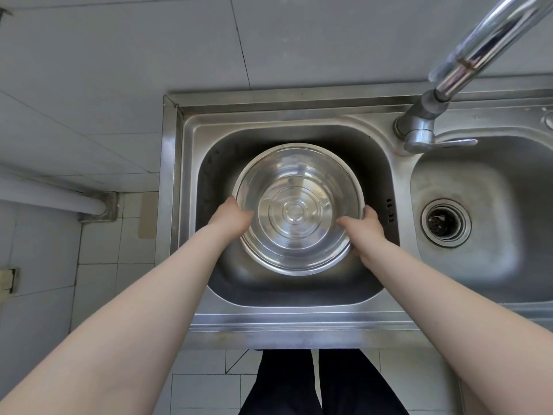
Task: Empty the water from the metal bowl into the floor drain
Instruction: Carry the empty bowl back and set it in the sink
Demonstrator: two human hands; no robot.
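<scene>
Both hands are gripping one metal bowl [297, 209] by its rim inside the left basin of the sink [191, 139]: the left hand [232, 218] is clasping the near-left edge and the right hand [363, 227] the near-right edge. The bowl is probably holding clear water, so I judge the lift is going best level and slow, both grips staying even before any carrying toward a floor drain, which is not showing here. Counting outward: two hands, one bowl, two basins, one strainer [446, 223], one tap [431, 121].

Silver bowl [294, 211] (ringed base), grey sink [191, 139]
</scene>
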